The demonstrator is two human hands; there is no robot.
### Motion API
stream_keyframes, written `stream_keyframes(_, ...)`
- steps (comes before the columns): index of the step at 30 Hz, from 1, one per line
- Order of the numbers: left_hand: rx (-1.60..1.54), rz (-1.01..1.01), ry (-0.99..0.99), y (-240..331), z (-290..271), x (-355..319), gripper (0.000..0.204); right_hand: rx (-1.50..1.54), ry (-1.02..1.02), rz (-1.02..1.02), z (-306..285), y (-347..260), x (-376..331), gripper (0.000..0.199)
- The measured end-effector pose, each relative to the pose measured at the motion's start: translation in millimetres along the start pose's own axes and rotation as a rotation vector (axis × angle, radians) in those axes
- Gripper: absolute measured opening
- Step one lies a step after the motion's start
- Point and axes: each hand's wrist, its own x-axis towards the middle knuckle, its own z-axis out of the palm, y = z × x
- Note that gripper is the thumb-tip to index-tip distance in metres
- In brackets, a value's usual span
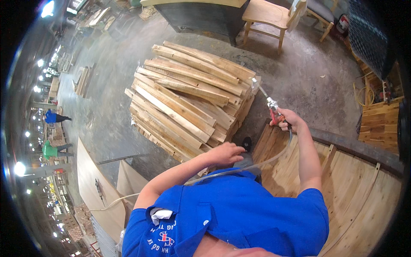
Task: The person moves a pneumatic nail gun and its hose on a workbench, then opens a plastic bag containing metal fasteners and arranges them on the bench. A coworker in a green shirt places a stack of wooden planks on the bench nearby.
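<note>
My right hand [289, 119] is wrapped round a red-and-silver air tool [272, 104], held out above the corner of a wooden worktop. Its thin shaft points up and left, past the right end of a wood stack; I cannot make out the tip well. From the grip, a clear hose [274, 157] loops down and runs left across my front. My left hand [227, 153] hangs in front of me with fingers loosely stretched and nothing in them. Just beyond it lies the stack of wooden strips [184, 94], many with curved edges, piled roughly parallel.
At my right is a wooden worktop [351, 184] with a dark edge rail [342, 141]. A wooden chair [267, 15] and a dark-sided table [201, 19] stand beyond the stack. A board [92, 171] bearing another tool lies left. Two people [51, 117] are far left.
</note>
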Motion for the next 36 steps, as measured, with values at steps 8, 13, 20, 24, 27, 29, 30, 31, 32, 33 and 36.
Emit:
stream_keyframes(8,0.661,-0.343,0.094,-53.2,-95.0,94.0,0.060,-0.052,0.274,0.121,-162.2,-65.3,15.4,0.039)
stream_keyframes(13,0.779,-0.356,0.145,-97.2,-119.1,154.1,0.062,-0.540,0.315,0.259,-203.7,-82.3,53.2,0.024)
stream_keyframes(20,0.666,-0.319,0.023,-97.4,-99.0,188.8,0.058,-0.810,0.254,0.285,-199.9,-67.0,180.8,0.028)
stream_keyframes(24,0.555,-0.177,0.075,-92.7,-69.1,148.3,0.051,-0.823,0.225,0.170,-179.6,-111.0,229.1,0.028)
stream_keyframes(27,0.436,-0.290,0.001,-86.9,-50.9,106.5,0.049,-0.761,0.136,0.241,-157.7,-161.2,242.9,0.028)
stream_keyframes(29,0.342,-0.371,0.043,-81.0,-43.5,80.4,0.047,-0.777,0.079,0.209,-138.5,-191.3,248.3,0.028)
stream_keyframes(30,0.268,-0.400,0.109,-82.2,-36.2,67.4,0.045,-0.819,0.055,0.145,-126.5,-203.4,251.7,0.028)
stream_keyframes(31,0.238,-0.454,0.112,-84.7,-27.1,53.2,0.045,-0.862,0.029,0.079,-113.2,-216.2,255.0,0.028)
stream_keyframes(32,0.203,-0.512,0.117,-86.7,-15.8,39.1,0.044,-0.880,0.027,0.064,-99.0,-227.9,257.9,0.025)
stream_keyframes(33,0.170,-0.568,0.121,-87.6,-8.6,29.1,0.044,-0.896,0.025,0.047,-83.7,-238.4,261.1,0.023)
stream_keyframes(36,0.064,-0.636,0.128,-75.2,-5.1,12.6,0.042,-0.956,-0.006,-0.052,-46.5,-266.1,268.6,0.023)
